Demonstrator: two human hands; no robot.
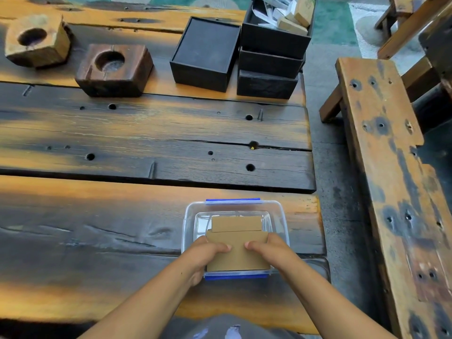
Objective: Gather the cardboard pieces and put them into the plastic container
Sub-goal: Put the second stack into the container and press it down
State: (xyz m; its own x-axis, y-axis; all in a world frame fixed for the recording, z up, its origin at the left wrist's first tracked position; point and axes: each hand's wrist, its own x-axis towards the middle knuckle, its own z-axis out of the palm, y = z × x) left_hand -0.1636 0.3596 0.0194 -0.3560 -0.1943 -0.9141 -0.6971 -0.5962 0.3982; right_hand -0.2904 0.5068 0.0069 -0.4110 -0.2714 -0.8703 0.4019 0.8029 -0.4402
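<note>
both hands, left hand and right hand, fingers pinching cardboard pieces over plastic container; keep stack level, lower flat, then release.

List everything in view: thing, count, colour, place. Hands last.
plastic container: one, clear with blue clips, near table edge
cardboard pieces: at least two, brown, in the container
wooden blocks: two, light and dark brown, each with a round hollow, far left
black boxes: four, far right; three stacked, top one holding scraps
table: one, orange and black planks
bench: one, same wood, right of table
left hand: on the cardboard
right hand: on the cardboard
</note>
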